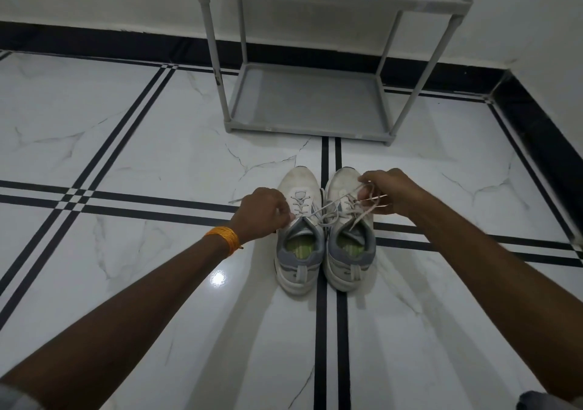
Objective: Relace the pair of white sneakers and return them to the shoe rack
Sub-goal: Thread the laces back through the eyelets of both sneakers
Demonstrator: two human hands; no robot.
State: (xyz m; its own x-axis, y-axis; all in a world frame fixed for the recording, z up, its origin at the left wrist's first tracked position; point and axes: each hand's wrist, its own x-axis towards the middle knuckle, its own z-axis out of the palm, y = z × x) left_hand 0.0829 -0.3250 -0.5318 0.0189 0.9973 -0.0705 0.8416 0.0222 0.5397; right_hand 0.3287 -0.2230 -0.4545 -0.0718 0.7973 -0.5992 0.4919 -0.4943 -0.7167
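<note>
Marble: white floor (126, 144) with black inlay lines; everything sits on it.
Left hand (263, 212): at about 9 o'clock from the shoes, curled narrow around a lace end, drawing it out to the side, probably to keep the strand taut.
Thread band (223, 240): orange, one, wound on the left wrist.
Left shoe (299, 230): heel toward the wearer, toe at 12 o'clock; its eyelets look threaded and snug, so I judge this one laced, though I cannot tell if it is knotted.
Lace (328, 207): runs slantwise from the left hand across the left shoe to the right shoe, with loose ends crossing over that shoe's tongue.
Right shoe (350, 230): touching its mate, same heading; its lacing is slack and tangled, so the work appears to be here.
Right hand (389, 193): at about 2 o'clock from the shoes, above the right shoe's forefoot, fingers pinched shut on lace strands; likely forming or tightening a tie.
Rack (310, 100): grey, at 12 o'clock, near the toes, against the wall; its bottom shelf holds nothing, ready for the pair.
Placement: shoes side by side and facing the rack, which should make the final transfer a short push or lift.
Count: two shoes, two hands, one rack with two shelves in view, one band.
</note>
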